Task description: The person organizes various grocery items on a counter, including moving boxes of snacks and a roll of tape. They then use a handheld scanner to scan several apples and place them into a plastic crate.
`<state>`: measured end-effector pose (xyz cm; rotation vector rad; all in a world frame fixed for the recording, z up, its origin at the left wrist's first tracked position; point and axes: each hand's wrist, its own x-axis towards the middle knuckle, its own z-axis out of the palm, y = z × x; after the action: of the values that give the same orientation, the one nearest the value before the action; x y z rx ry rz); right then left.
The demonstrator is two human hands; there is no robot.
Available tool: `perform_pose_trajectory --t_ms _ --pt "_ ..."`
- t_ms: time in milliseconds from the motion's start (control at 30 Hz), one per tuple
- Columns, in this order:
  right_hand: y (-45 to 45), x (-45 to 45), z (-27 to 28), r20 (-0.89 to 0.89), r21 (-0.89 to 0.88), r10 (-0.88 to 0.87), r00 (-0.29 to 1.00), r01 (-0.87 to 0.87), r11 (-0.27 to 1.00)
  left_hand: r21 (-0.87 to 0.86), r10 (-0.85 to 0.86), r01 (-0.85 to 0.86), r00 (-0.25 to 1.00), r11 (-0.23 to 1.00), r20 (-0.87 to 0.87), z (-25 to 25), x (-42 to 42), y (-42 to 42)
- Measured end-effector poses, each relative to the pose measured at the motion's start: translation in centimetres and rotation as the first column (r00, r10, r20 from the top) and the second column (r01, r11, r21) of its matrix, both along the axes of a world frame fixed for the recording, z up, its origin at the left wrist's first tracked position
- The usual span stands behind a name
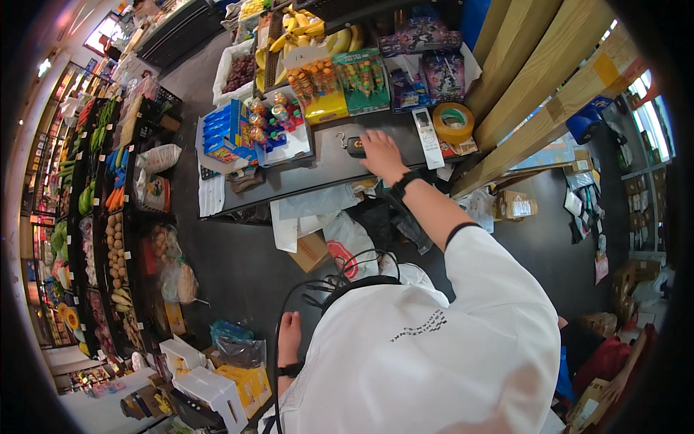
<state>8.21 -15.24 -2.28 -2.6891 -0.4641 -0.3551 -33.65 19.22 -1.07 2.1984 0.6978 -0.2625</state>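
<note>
My right hand (381, 155) reaches over the dark counter (293, 176), palm down, its fingertips against a small black object (355, 147). Whether they grip it is hidden. A metal hook (341, 140) lies just left of that object. To the right of the hand are a white remote control (428, 138) and a roll of yellow tape (453, 122). My left hand (289, 330) hangs low beside my body, away from the counter, its fingers curled with nothing visible in them. A black cable runs close by it.
Candy boxes (222, 133), a tray of candy toys (282, 149), bananas (303, 32) and grapes (238, 73) stand along the counter's back and left. Wooden beams (520, 70) slant at right. Bags and a cardboard box (310, 251) lie below. Vegetable racks (116, 244) line the left.
</note>
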Motion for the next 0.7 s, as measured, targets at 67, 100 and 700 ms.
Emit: perform_pose_trajectory --t_ms 67,100,700 --pt "0.4 1.9 -0.7 -0.129 -0.080 0.017 0.991 -0.028 0.996 -0.058 0.008 -0.009 1.000 0.998 -0.004 -0.1 -0.7 -0.2" --pt "0.4 2.6 -1.1 -0.194 -0.119 0.021 0.981 -0.044 0.992 -0.088 0.011 -0.012 1.000 0.996 -0.006 0.3 -0.5 -0.7" --pt "-4.9 -1.2 -0.9 -0.121 -0.166 -0.182 0.976 0.161 0.973 -0.122 -0.127 0.122 0.991 0.985 -0.036 -0.8 5.3 -1.8"
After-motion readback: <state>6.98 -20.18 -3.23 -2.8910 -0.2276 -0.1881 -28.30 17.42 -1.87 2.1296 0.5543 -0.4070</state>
